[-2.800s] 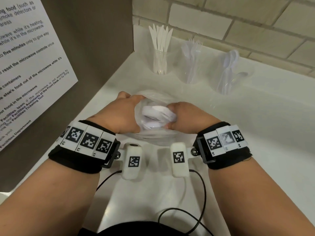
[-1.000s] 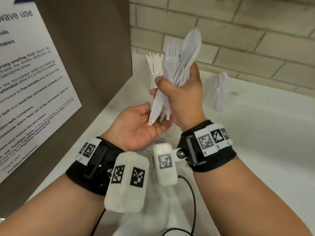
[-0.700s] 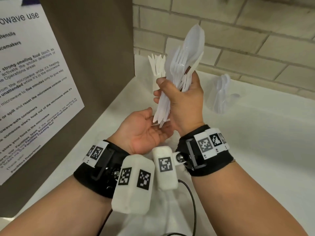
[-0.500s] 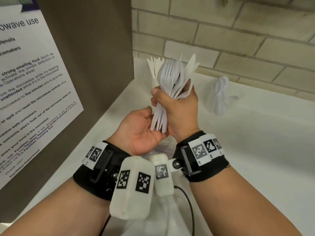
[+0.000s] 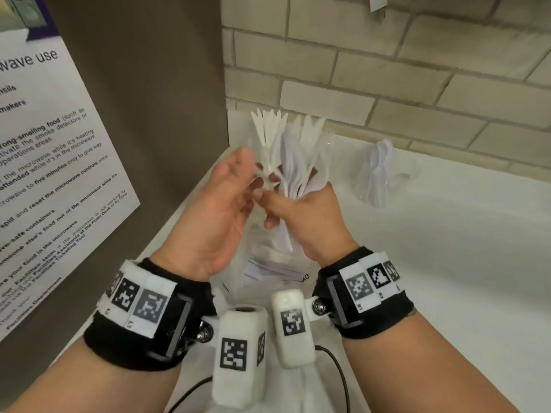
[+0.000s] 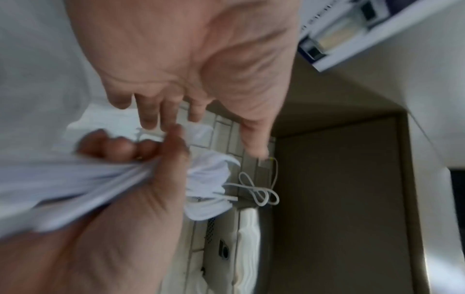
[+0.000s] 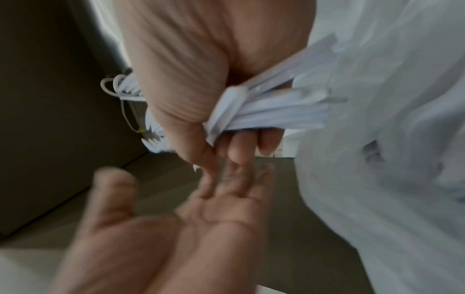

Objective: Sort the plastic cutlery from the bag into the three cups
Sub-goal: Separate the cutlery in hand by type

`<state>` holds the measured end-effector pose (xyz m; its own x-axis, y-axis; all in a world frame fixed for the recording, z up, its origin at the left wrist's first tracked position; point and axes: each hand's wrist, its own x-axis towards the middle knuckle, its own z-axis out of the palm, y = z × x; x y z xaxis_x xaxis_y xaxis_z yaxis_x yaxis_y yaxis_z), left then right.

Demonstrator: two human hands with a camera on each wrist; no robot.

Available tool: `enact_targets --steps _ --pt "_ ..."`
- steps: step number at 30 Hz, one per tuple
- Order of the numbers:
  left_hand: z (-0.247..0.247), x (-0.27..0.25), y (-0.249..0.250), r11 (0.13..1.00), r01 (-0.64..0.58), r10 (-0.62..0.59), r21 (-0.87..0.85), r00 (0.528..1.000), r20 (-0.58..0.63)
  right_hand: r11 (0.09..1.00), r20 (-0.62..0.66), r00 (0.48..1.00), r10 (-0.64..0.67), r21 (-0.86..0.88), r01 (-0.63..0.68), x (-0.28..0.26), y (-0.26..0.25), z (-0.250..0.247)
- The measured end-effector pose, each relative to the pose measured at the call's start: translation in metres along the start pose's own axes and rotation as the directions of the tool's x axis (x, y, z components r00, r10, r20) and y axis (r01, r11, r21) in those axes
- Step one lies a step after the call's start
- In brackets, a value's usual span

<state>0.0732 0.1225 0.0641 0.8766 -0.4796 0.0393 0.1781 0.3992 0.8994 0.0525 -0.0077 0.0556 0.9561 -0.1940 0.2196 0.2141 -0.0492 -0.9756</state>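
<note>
Right hand (image 5: 310,219) grips the cutlery bundle (image 5: 298,171) upright, heads toward twelve o'clock, handles down over the bag (image 5: 277,269), while the open left hand (image 5: 220,210) reaches in from nine o'clock, fingertips at the stems.

Setting: shared workplace kitchenette or break room. Evidence: printed notice (image 5: 44,162) on the brown side panel (image 5: 167,84), headed with microwave-use rules, naming a Facilities team, a Front Desk and a ticketing tool; painted brick wall (image 5: 387,70) behind; white surface (image 5: 447,248) set into the corner; clear cups of disposable white cutlery along the wall, one with knives (image 5: 268,129), one with spoons (image 5: 381,174).
</note>
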Motion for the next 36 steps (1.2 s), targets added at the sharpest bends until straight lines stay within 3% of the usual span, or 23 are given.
enact_targets --steps 2,3,5,9,11,14,17,20,23,25,27,29,32,36 --pt "0.002 0.0 0.002 0.982 -0.097 0.092 0.161 0.995 0.038 0.941 0.096 0.991 0.092 -0.335 -0.055 -0.001 0.004 0.004" --pt "0.004 0.0 0.001 0.959 -0.13 0.125 0.253 0.992 0.034 0.846 0.154 0.978 0.143 -0.531 -0.041 -0.001 0.004 0.008" --pt "0.008 0.001 -0.004 0.882 -0.177 0.201 0.437 0.98 -0.008 0.69 0.23 0.961 0.155 -0.721 0.061 -0.001 0.002 0.014" --pt "0.008 0.004 -0.011 0.858 -0.217 0.303 0.466 0.946 -0.117 0.728 0.224 0.973 0.053 -0.676 0.116 -0.006 -0.001 0.016" --pt "0.009 0.003 -0.011 0.862 -0.246 0.328 0.443 0.937 -0.118 0.717 0.199 0.977 0.079 -0.692 0.083 -0.009 0.003 0.015" --pt "0.007 0.005 -0.008 0.891 -0.262 0.32 0.37 0.942 -0.103 0.816 0.19 0.972 0.139 -0.578 -0.003 -0.009 0.008 0.007" --pt "-0.002 0.007 0.0 0.938 -0.274 0.308 0.213 0.94 -0.149 0.845 0.29 0.922 0.258 -0.53 -0.069 -0.014 0.01 -0.005" --pt "-0.006 0.009 0.003 0.958 -0.264 0.281 0.11 0.941 -0.188 0.911 0.366 0.86 0.355 -0.34 -0.231 -0.022 0.011 -0.007" --pt "-0.006 0.01 0.001 0.97 -0.241 0.232 -0.029 0.956 -0.18 0.913 0.285 0.914 0.289 -0.371 -0.172 -0.022 0.017 -0.003" --pt "-0.012 0.011 -0.003 0.969 -0.18 0.169 -0.172 0.983 -0.075 0.923 0.199 0.942 0.272 -0.331 -0.196 -0.019 0.017 -0.002" --pt "-0.019 0.008 -0.008 0.992 -0.041 0.049 -0.119 0.997 0.067 0.933 0.16 0.945 0.287 -0.27 -0.237 -0.015 0.016 -0.002" --pt "-0.018 0.003 -0.014 0.995 0.095 -0.098 0.024 0.985 0.146 0.929 0.201 0.939 0.279 -0.306 -0.21 -0.013 0.013 -0.001" --pt "-0.011 0.0 -0.019 0.983 0.132 -0.143 0.128 0.987 0.079 0.91 0.291 0.917 0.274 -0.386 -0.149 -0.014 0.01 0.004" --pt "-0.007 0.002 -0.015 0.986 0.133 -0.134 0.096 0.991 0.006 0.908 0.297 0.908 0.295 -0.384 -0.17 -0.018 0.014 0.005"
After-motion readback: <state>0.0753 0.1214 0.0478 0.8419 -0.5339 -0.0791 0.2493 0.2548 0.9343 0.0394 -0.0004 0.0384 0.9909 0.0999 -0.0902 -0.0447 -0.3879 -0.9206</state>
